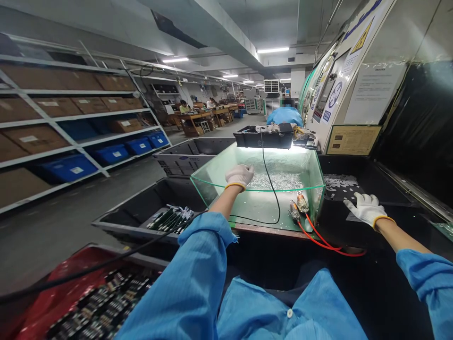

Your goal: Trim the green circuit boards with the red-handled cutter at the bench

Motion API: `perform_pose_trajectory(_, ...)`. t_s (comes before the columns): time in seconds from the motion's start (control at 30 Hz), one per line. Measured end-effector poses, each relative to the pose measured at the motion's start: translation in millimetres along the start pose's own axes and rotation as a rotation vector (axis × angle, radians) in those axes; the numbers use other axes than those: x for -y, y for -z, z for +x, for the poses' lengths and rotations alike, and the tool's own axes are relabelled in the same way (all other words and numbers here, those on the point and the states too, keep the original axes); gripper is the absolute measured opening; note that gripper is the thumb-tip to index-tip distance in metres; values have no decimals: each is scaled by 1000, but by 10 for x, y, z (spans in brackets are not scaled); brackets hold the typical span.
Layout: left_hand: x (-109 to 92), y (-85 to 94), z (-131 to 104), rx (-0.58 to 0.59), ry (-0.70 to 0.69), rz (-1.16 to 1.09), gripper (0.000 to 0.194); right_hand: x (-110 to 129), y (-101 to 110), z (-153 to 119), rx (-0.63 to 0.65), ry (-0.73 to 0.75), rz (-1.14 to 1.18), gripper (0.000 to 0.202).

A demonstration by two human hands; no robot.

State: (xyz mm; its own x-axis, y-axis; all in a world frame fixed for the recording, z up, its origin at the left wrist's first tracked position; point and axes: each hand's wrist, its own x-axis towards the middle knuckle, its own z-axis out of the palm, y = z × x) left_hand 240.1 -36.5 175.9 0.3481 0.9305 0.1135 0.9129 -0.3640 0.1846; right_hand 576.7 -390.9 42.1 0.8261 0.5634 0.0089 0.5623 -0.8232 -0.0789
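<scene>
My left hand [239, 175], in a white knit glove with a yellow cuff, is curled at the near wall of a glass box [212, 189]. Its fingers are closed, and whatever they might hold is hidden. Many small pale bits [279, 180] lie on the floor of the box. On the right, my right hand [368, 208], also gloved, reaches palm down with its fingers apart over a black bin [385, 189]. Small white pieces [339, 185] are scattered in that bin beyond the fingertips. Two metal-bodied tools [298, 207] with orange hoses rest at the glass box's right corner.
Left of me, a grey crate [123, 215] holds green circuit boards [171, 219]. Another with red plastic [71, 274] contains dark electronic parts [106, 302]. A black cable [264, 160] crosses the glass box. A black tray [262, 138] sits behind it; a machine [339, 94] stands right.
</scene>
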Motion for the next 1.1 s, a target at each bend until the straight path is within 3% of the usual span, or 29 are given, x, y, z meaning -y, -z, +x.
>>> perform_pose_trajectory(1.1, -22, 34, -41, 20, 5, -5, 60, -5, -25, 12, -19, -1, 0, 97)
